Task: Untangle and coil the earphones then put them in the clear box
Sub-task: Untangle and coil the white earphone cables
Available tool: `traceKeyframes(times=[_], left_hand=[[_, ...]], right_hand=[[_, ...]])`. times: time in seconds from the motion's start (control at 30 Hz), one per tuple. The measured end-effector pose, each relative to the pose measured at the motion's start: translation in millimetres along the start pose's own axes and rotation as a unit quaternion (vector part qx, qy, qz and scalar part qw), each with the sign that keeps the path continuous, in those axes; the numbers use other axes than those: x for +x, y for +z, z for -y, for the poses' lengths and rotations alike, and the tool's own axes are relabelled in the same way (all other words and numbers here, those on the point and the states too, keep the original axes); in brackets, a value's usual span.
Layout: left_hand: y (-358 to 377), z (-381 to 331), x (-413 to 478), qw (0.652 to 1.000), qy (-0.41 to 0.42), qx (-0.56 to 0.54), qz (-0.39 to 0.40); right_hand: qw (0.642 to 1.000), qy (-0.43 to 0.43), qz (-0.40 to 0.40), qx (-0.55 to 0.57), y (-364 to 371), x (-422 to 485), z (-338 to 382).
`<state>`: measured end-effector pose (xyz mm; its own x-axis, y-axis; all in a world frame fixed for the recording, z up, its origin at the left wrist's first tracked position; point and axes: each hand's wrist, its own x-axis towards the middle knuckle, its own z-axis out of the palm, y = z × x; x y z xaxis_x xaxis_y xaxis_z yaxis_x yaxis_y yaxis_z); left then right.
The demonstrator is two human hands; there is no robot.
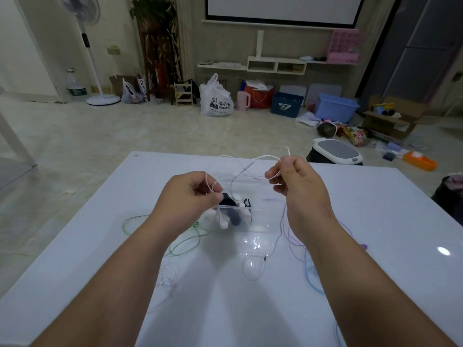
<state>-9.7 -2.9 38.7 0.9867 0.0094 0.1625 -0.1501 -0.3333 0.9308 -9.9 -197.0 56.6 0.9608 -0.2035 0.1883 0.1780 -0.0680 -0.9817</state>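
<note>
Head view: we hold the white cord [248, 167] strung left to right above the box [263, 229]. Our left hand [190, 196] pinches a small loop, buds [223, 224] dangling. Our right hand [298, 186] pinches the far strand. The box sits just below, between both hands on the table [100, 246].
</note>
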Motion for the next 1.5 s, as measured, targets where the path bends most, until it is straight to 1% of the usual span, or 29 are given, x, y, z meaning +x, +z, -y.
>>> traceKeyframes(times=[0.07,0.17,0.2,0.27,0.33,0.47,0.53,0.63,0.73,0.83,0.93,1.0,1.07,1.1,1.17,1.23,1.33,1.4,1.47,1.5], left_hand=[[2,-1,-2,0.997,0.0,0.021,0.072],[6,-1,-7,0.977,-0.013,0.106,0.184],[7,0,-8,0.969,-0.014,0.139,0.205],[8,2,-9,0.961,-0.01,0.18,0.211],[7,-3,-9,0.969,-0.002,0.169,0.181],[7,-8,-7,0.991,0.043,0.121,0.035],[7,-4,-5,0.993,0.05,0.104,0.005],[9,2,-4,0.99,0.084,0.11,0.018],[11,8,-2,0.972,0.135,0.182,0.056],[11,12,1,0.958,0.156,0.222,0.093],[9,9,1,0.96,0.148,0.214,0.1],[7,7,1,0.976,0.105,0.171,0.082],[3,3,1,0.992,0.065,0.1,0.04],[1,2,2,0.996,0.055,0.062,0.012],[-2,1,2,0.998,0.046,0.005,-0.042],[-3,-1,3,0.994,0.051,-0.037,-0.09],[-5,-3,5,0.984,0.045,-0.071,-0.159],[-9,-1,7,0.979,0.036,-0.09,-0.178],[-12,0,8,0.977,0.028,-0.102,-0.185],[-13,1,8,0.977,0.022,-0.104,-0.186]], right_hand=[[1.0,0.005,0.0,0.011,-1,1,0],[1.0,0.001,0.001,0.018,-1,2,0],[1.0,0.003,0.006,0.023,0,2,0],[0.999,0.018,0.032,0.025,1,2,0],[0.996,0.036,0.078,0.004,2,-1,-1],[0.982,0.051,0.154,-0.096,3,-6,-3],[0.975,0.061,0.18,-0.116,4,-6,-5],[0.967,0.085,0.208,-0.12,5,-5,-7],[0.954,0.091,0.249,-0.143,4,-8,-6],[0.94,0.098,0.285,-0.162,3,-11,-2],[0.947,0.101,0.272,-0.138,2,-10,-1],[0.962,0.112,0.232,-0.091,1,-6,-3],[0.97,0.128,0.2,-0.049,-3,-1,-3],[0.971,0.133,0.196,-0.036,-6,1,-3],[0.969,0.132,0.208,-0.022,-11,3,-3],[0.967,0.123,0.221,-0.033,-13,4,-4],[0.963,0.111,0.232,-0.078,-16,3,-6],[0.955,0.095,0.218,-0.177,-17,3,-9],[0.931,0.075,0.192,-0.301,-17,3,-10],[0.919,0.065,0.182,-0.344,-17,3,-11]])
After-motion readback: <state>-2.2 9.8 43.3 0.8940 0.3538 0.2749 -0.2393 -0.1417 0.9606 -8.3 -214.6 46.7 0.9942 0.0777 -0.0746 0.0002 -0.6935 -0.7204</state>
